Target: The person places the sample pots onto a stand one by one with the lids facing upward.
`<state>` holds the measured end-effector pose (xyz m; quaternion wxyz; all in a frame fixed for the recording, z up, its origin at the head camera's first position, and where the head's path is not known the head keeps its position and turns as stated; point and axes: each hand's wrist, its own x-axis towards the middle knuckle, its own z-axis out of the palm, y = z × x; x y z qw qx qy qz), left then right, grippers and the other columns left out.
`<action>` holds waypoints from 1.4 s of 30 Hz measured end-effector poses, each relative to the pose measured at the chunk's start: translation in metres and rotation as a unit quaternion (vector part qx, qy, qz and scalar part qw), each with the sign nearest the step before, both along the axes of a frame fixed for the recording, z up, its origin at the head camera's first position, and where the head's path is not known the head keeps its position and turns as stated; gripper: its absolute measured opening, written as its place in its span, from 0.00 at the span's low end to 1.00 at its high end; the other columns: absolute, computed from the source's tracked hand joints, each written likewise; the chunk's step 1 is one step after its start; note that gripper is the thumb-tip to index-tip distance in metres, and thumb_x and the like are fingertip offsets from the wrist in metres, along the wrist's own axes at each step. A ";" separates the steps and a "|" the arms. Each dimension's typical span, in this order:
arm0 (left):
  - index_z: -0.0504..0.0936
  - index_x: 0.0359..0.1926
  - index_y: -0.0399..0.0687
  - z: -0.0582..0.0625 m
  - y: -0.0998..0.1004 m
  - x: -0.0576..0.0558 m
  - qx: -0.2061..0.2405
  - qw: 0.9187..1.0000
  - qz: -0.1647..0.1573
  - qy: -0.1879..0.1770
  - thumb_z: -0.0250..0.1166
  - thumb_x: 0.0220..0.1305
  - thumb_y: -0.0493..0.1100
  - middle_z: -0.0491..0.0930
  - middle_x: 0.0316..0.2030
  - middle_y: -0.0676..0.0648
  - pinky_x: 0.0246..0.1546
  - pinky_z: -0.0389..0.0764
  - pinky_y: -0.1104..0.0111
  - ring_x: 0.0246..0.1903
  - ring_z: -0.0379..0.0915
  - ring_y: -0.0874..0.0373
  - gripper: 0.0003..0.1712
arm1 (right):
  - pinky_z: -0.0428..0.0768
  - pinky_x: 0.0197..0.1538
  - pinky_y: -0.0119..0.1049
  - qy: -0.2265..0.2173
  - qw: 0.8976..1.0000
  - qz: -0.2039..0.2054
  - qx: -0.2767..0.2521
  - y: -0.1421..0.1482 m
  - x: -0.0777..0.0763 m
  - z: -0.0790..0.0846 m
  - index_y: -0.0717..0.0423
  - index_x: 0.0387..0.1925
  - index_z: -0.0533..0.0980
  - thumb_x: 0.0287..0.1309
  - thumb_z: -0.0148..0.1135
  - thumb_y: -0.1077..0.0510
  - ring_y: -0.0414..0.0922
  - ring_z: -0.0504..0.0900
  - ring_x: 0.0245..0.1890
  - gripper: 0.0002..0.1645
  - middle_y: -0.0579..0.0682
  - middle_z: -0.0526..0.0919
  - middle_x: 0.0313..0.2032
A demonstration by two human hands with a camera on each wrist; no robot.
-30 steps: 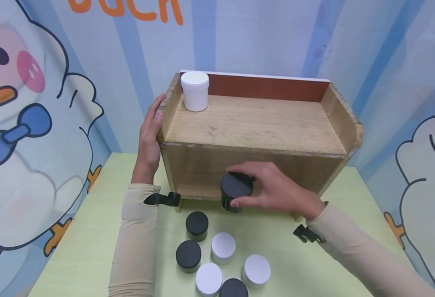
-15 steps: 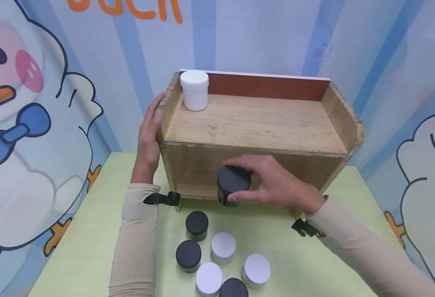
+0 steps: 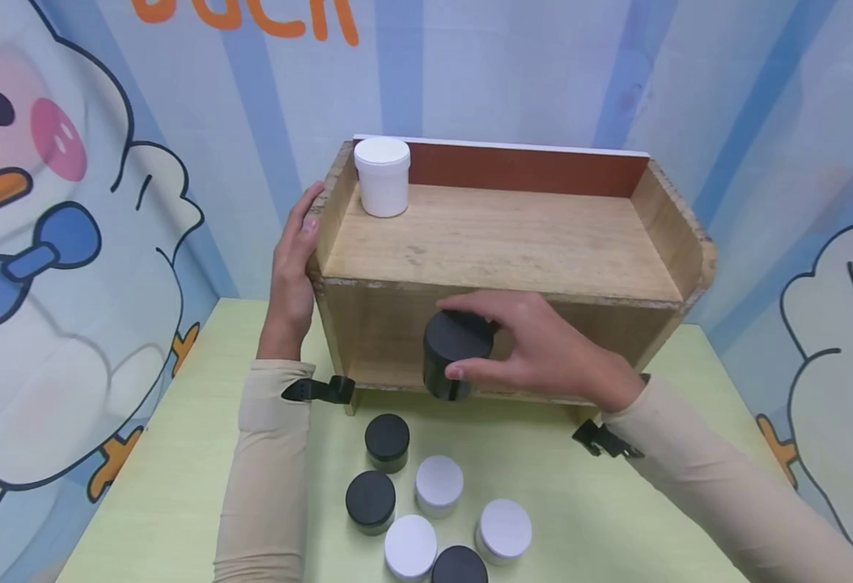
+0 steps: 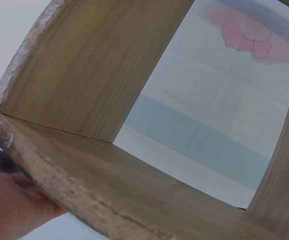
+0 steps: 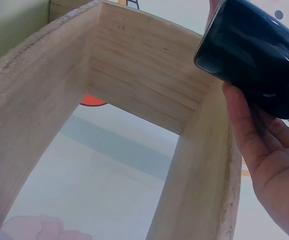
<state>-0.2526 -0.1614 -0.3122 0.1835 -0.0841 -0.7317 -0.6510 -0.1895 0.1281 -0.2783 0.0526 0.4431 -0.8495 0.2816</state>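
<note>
My right hand [image 3: 536,344] grips a black lidded jar [image 3: 458,348] between thumb and fingers, in front of the wooden shelf's [image 3: 502,243] lower opening. In the right wrist view the glossy jar [image 5: 249,55] hangs beside the shelf frame [image 5: 134,55], off the table. My left hand [image 3: 295,271] rests along the outside of the shelf's left side panel, its fingers extended; in the left wrist view part of that hand [image 4: 14,200] shows beside the rough panel edge. A white lidded tub [image 3: 383,178] stands upright at the left end of the upper shelf.
Several jars stand on the pale green table [image 3: 179,437] before the shelf, among them a black-lidded jar [image 3: 387,441] and a white-lidded jar [image 3: 439,484]. A cartoon duck backdrop [image 3: 507,73] hangs behind.
My right hand has lifted the black jar a little and shifted it slightly left. My left hand, the shelf and the other jars look the same.
</note>
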 end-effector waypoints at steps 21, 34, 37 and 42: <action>0.60 0.74 0.77 0.000 0.000 0.000 0.003 1.000 -0.002 -0.002 0.42 0.70 0.65 0.50 0.79 0.57 0.74 0.46 0.35 0.78 0.44 0.47 0.32 | 0.83 0.42 0.40 0.001 1.000 -0.002 -0.009 -0.004 -0.005 0.018 0.54 0.63 0.76 0.52 0.77 0.48 0.39 0.81 0.40 0.38 0.47 0.86 0.48; 0.61 0.74 0.76 0.000 0.001 0.000 0.008 1.000 -0.005 0.000 0.44 0.69 0.64 0.51 0.79 0.57 0.74 0.47 0.36 0.78 0.45 0.48 0.32 | 0.85 0.45 0.36 -0.004 0.999 0.002 -0.039 -0.012 -0.015 0.025 0.58 0.60 0.78 0.50 0.78 0.51 0.40 0.83 0.43 0.36 0.51 0.87 0.50; 0.61 0.74 0.76 0.000 0.001 0.000 0.009 1.000 -0.007 0.001 0.44 0.70 0.64 0.50 0.79 0.57 0.74 0.46 0.36 0.79 0.45 0.48 0.32 | 0.85 0.47 0.36 -0.034 0.998 0.007 -0.058 -0.015 -0.015 0.029 0.58 0.60 0.78 0.50 0.78 0.54 0.41 0.84 0.46 0.36 0.51 0.86 0.52; 0.61 0.74 0.76 0.000 0.000 0.000 0.009 1.000 -0.006 0.001 0.44 0.69 0.64 0.51 0.79 0.57 0.74 0.46 0.36 0.79 0.45 0.48 0.32 | 0.84 0.51 0.37 -0.075 0.994 0.005 -0.080 -0.020 -0.014 0.037 0.56 0.60 0.78 0.48 0.79 0.56 0.40 0.83 0.48 0.35 0.49 0.86 0.52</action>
